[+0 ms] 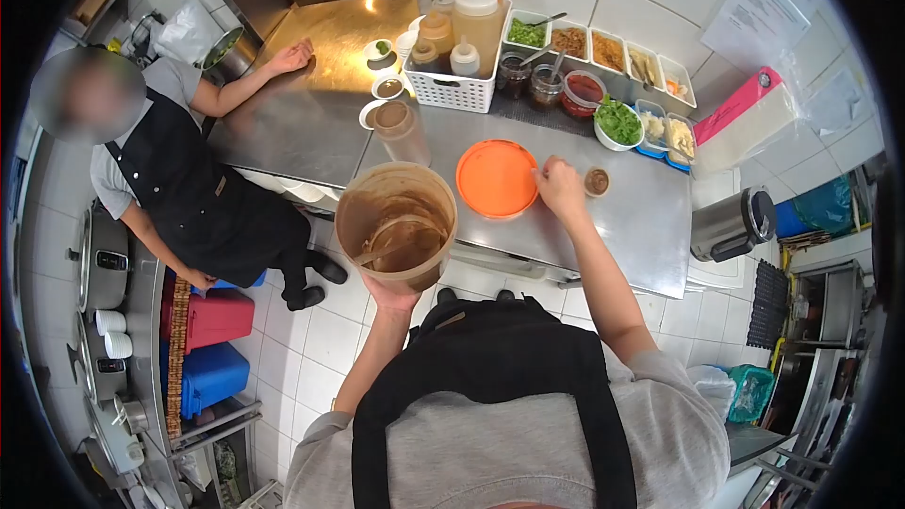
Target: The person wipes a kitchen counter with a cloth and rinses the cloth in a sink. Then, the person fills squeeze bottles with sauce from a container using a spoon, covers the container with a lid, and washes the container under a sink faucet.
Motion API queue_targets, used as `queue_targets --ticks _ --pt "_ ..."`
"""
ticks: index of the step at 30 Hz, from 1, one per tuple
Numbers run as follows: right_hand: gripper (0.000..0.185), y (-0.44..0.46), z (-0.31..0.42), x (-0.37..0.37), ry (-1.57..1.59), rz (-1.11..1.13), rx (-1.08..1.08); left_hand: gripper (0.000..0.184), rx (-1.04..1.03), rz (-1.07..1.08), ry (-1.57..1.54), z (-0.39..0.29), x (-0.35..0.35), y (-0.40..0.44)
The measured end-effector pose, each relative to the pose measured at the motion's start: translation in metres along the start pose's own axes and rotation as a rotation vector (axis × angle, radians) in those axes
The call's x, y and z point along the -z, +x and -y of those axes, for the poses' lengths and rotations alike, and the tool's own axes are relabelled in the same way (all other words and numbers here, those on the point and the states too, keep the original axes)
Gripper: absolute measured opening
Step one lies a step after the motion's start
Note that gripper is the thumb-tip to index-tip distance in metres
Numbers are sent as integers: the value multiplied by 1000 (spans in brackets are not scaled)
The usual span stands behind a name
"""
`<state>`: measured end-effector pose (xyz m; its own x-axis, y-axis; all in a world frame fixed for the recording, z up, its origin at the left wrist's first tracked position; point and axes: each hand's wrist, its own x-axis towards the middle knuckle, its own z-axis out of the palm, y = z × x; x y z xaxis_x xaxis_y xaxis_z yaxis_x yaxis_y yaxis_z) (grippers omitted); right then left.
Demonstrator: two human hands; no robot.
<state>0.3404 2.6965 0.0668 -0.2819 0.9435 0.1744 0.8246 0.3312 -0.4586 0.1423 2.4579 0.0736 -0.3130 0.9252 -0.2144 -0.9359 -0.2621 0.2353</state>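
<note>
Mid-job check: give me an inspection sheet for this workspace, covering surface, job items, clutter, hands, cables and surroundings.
Surface: steel counter, reflective.
Job's things: tub, open-topped, brown residue inside; orange lid at the counter, anything beneath it not discernible.
Clutter: white basket of bottles towards the wall; bowl of green leaves; small cup with brown contents, right of the lid.
Hands: left hand supports the tub from below; right hand at the lid's right edge.
Cables: nothing seen.
Surroundings: co-worker standing on the left, one arm over the counter; red bin and blue bin low on the left.
</note>
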Motion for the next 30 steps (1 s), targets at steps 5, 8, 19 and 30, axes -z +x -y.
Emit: queue_targets --ticks 5,8,19,30 --pt "33 -11 6 36 148 31 31 64 -65 -159 3 20 12 -3" --pt "44 -20 -24 84 77 -147 266 64 -93 -157 44 25 24 -2" --pt "61 -24 -95 54 413 -81 230 38 -472 -490 399 55 20 29" --pt "51 50 -24 114 1325 -85 190 69 -1036 -515 1691 54 -8 56"
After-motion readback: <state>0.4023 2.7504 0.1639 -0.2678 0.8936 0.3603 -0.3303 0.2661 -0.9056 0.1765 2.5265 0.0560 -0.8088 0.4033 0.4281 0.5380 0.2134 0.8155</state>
